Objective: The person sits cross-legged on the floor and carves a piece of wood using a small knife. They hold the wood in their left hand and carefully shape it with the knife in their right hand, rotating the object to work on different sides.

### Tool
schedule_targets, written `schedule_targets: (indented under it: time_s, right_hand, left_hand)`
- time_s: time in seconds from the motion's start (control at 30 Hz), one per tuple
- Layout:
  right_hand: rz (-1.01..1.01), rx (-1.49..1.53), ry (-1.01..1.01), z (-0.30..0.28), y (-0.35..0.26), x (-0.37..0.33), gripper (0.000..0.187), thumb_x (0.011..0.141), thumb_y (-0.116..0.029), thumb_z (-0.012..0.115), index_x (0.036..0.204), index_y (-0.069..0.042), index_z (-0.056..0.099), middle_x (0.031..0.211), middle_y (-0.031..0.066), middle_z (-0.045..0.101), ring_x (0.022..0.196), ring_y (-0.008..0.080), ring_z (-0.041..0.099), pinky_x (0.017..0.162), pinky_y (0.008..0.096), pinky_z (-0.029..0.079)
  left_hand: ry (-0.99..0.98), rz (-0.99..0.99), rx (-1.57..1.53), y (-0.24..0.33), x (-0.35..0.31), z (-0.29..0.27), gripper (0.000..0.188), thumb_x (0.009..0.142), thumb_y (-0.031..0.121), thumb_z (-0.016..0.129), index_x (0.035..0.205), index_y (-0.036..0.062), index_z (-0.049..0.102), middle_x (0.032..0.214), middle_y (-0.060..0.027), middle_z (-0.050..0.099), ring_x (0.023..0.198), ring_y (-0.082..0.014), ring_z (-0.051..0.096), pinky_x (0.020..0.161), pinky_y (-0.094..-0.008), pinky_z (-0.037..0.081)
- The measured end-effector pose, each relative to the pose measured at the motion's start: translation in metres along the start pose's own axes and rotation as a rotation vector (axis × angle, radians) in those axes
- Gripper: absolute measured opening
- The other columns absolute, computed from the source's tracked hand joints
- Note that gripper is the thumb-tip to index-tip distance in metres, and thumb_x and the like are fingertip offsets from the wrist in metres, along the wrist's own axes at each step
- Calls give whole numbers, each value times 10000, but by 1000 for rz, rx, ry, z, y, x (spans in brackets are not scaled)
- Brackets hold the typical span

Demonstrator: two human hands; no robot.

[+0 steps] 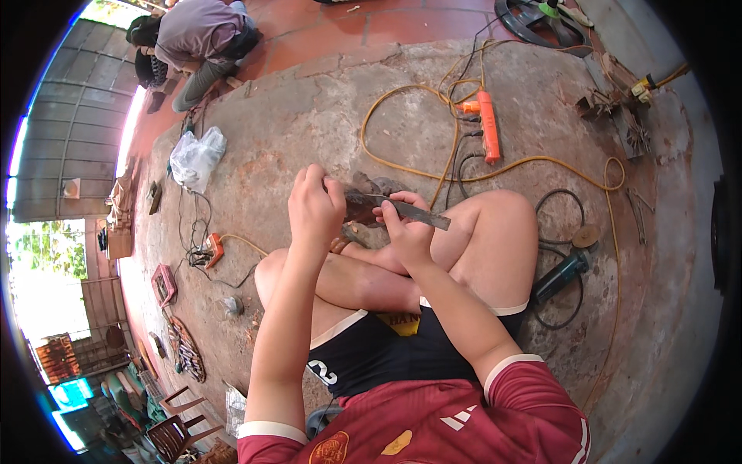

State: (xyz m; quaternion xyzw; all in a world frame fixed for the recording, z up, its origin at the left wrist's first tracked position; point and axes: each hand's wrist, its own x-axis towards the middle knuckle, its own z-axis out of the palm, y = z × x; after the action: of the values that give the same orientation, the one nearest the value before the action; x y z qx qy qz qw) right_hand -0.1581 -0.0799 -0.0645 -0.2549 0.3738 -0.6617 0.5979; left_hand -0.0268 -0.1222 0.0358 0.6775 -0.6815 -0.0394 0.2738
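I sit cross-legged on the floor with both hands raised over my shins. A flat grey strip (430, 216), maybe a blade or file, runs slantwise between my hands. My left hand (315, 203) is closed at its left end, and its fingertips are partly hidden. My right hand (408, 229) pinches the strip nearer its right end, thumb on top. Just behind the strip is a dark brown, uneven lump (379, 185); its kind and whether a hand touches it I cannot tell.
On the right lies a green angle grinder (563, 277) with its cable. An orange power strip (488, 127) and looped yellow cord (371, 147) lie ahead. At left are a plastic bag (198, 158) and an orange socket block (213, 249). Another person (205, 42) crouches at far left.
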Motion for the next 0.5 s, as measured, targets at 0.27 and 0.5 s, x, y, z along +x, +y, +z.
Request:
schedule_targets:
  time_s: [0.27,0.5]
  right_hand:
    - [161,95,47,-27,-5,31,201,916,-8,655,1098,11,572,903,115,673,786,182,695,699,286,585]
    - [311,240,-81,-29,-3,45,189,897,-27,690,1067,19,622,890,92,675,776,167,687,692,267,585]
  left_hand:
    - [-24,-29,17,0,1,-3,154,881,134,504,865,-11,555,864,-228,596,805,-426,589,738,-491,482]
    - [-29,-41,-5,-2,2,-2,151,882,128,504,858,-12,555,855,-223,595,804,-418,586,750,-481,480]
